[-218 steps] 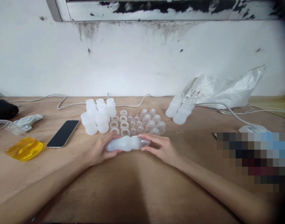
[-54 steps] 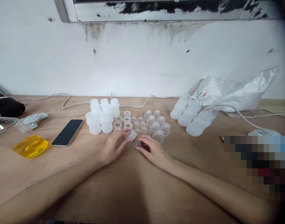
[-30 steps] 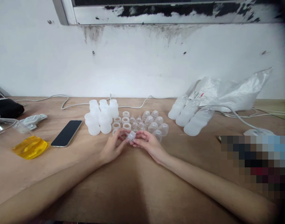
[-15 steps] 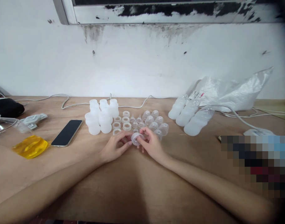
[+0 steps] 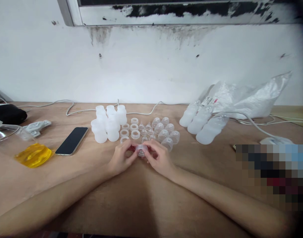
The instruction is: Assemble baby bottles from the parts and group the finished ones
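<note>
Between both hands, low over the table, is a translucent bottle collar ring [image 5: 141,148]. My left hand [image 5: 122,154] pinches its left side with thumb and fingers. On the opposite side my right hand [image 5: 159,155] grips it the same way. Whether a teat sits inside the ring, I cannot make out. Just beyond the hands lie several loose collar rings [image 5: 135,134], with several clear teats [image 5: 144,132] beside them. Several transparent dome caps [image 5: 163,135] stand to the right of the teats. White baby bottles [image 5: 113,132] without tops stand in a group at the left.
Three capped bottles [image 5: 205,131] lean at the right, near a clear plastic bag [image 5: 243,97]. A phone [image 5: 72,141] lies at left, next to a container of yellow liquid [image 5: 34,156]. White cables [image 5: 151,113] run along the wall. A blurred patch covers the far right.
The collar ring has turned in my hands, from its open face toward me to its side edge. My right fingers have moved from inside it to its rim.
</note>
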Demonstrator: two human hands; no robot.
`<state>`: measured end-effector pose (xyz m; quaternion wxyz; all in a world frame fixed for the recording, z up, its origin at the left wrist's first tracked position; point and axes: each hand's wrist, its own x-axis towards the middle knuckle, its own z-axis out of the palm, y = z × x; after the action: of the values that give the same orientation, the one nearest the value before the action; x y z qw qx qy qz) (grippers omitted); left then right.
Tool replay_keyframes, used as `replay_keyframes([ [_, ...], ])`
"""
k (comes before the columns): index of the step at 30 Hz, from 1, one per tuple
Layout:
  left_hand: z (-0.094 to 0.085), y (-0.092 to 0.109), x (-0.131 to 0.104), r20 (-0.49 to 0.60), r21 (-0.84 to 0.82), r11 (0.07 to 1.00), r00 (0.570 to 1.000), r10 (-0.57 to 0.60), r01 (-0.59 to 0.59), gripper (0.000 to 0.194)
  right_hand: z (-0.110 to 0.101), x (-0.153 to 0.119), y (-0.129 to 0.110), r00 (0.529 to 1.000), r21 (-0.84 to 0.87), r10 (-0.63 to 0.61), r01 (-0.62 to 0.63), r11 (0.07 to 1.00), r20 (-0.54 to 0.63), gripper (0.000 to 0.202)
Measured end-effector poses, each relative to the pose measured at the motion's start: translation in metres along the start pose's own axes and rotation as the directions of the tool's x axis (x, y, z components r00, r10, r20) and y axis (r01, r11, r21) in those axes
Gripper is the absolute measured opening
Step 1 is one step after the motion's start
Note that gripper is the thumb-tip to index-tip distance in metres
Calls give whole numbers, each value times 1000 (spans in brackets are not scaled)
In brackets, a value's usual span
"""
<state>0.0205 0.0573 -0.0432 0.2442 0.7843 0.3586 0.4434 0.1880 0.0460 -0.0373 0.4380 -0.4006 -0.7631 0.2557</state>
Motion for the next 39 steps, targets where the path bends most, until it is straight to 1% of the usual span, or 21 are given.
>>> replay_keyframes([
  [3, 4, 0, 0, 4, -75, 995, 998, -59, 59, 6, 1, 0, -1, 1000, -2, 18, -18, 1000, 11, 14],
  [6, 6, 1, 0, 52, -186, 973, 990, -130, 138, 11, 2, 0, 1, 999, 40, 43, -43, 998, 8, 14],
  [8, 6, 2, 0, 82, -225, 961, 986, -147, 162, 13, 2, 1, 2, 998, 81, 63, -63, 995, 0, 15],
  [9, 6, 2, 0, 83, -229, 960, 986, -143, 158, 14, 1, 1, 2, 997, 99, 71, -71, 993, -1, 15],
  [11, 5, 2, 0, 53, -205, 970, 991, -125, 134, 15, 0, 0, 2, 998, 99, 68, -68, 993, -2, 15],
  [14, 4, 3, -1, -12, -144, 982, 992, -123, 120, 14, 0, -2, 1, 1000, 39, 17, -17, 999, -7, 19],
  [17, 4, 4, -2, -4, -154, 980, 991, -131, 129, 11, 3, -4, 2, 1000, 14, 5, -5, 1000, 5, 21],
  [19, 4, 3, -3, 14, -157, 979, 992, -129, 130, 8, 5, -5, 3, 999, 41, 25, -26, 999, 21, 19],
  [23, 5, 2, -3, 16, -124, 986, 994, -112, 113, 8, 8, -6, 6, 999, 165, 40, -45, 985, 30, 18],
  [28, 7, -1, -3, 17, -186, 979, 997, -76, 78, 18, 5, -5, 9, 997, 223, 69, -63, 973, -18, 19],
  [33, 7, -2, -3, -5, -167, 982, 996, -91, 89, 14, 3, -5, 10, 999, 131, -13, 18, 991, -42, 25],
  [36, 7, -2, -3, 8, -176, 981, 996, -87, 87, 12, 3, -5, 11, 999, 84, -33, 36, 996, -36, 27],
  [39, 5, -2, -4, 24, -145, 987, 998, -63, 66, 10, 4, -6, 11, 999, 36, -36, 37, 999, -39, 26],
])
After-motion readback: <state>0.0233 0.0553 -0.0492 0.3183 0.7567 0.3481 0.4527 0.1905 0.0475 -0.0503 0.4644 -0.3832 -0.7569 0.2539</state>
